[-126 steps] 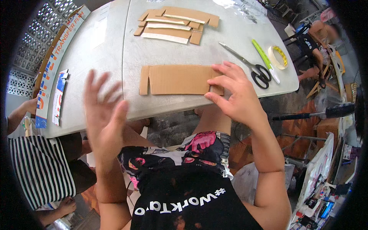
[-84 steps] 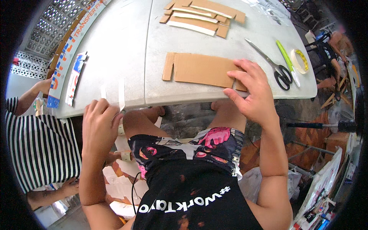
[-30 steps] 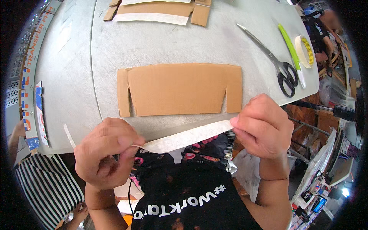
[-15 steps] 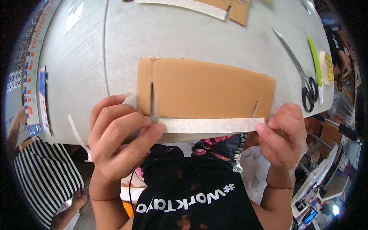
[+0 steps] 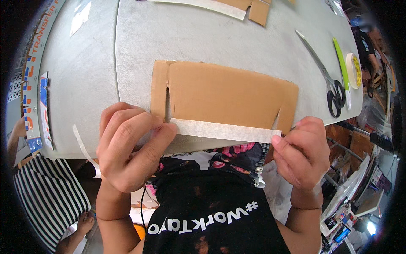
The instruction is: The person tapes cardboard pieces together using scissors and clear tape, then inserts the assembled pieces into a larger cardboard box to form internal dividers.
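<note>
A flat brown cardboard piece (image 5: 228, 91) lies near the front edge of the table, with a slit toward each end. Along its near edge runs a strip of whitish masking tape (image 5: 226, 130), stretched between my two hands. My left hand (image 5: 131, 146) pinches the tape's left end beside the cardboard's left flap. At the other end, thumb and fingers of my right hand (image 5: 302, 152) are closed on the tape. The strip slants slightly, its right end nearer to me, and overlaps the cardboard's near edge; how firmly it touches I cannot tell.
To the right lie black-handled scissors (image 5: 325, 72), a green cutter (image 5: 341, 63) and a tape roll (image 5: 352, 71). Another taped cardboard piece (image 5: 258, 10) is at the far side. A loose tape strip (image 5: 83, 144) hangs at the front left edge. A person in stripes (image 5: 50, 199) is at left.
Both hands have shifted the tape strip up and left, the left end more, so it now slants and overlaps the cardboard's near edge. The view has shifted slightly.
</note>
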Demonstrator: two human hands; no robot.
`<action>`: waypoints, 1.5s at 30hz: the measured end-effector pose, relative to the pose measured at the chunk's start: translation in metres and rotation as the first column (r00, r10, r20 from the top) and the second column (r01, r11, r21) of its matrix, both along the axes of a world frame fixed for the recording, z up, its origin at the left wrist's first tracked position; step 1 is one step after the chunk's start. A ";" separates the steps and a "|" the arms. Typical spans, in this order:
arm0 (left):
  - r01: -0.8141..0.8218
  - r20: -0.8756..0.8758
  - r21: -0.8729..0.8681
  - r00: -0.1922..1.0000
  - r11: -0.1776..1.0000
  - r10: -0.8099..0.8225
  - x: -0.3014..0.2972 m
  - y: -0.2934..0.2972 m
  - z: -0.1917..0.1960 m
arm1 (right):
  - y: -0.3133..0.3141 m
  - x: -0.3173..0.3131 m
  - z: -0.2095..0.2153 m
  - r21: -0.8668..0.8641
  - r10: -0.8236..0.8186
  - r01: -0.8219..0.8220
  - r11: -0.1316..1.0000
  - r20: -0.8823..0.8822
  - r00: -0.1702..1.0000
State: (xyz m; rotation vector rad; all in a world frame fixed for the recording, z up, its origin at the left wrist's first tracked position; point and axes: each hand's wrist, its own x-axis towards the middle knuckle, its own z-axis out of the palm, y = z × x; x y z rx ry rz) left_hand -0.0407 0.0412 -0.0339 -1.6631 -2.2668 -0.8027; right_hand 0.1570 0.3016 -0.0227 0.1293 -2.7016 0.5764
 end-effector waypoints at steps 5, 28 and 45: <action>0.008 -0.018 0.010 1.000 1.000 -0.007 0.001 -0.001 -0.004 | -0.002 0.002 -0.003 -0.018 -0.004 0.004 1.000 0.005 1.000; -0.066 -0.023 -0.038 0.998 0.997 0.065 0.009 0.003 -0.001 | 0.000 -0.002 -0.007 -0.074 -0.063 0.061 0.995 -0.018 0.998; -0.017 -0.033 -0.064 0.999 0.998 0.015 0.004 0.003 0.003 | -0.001 -0.006 -0.005 -0.065 -0.022 0.022 0.998 -0.002 1.000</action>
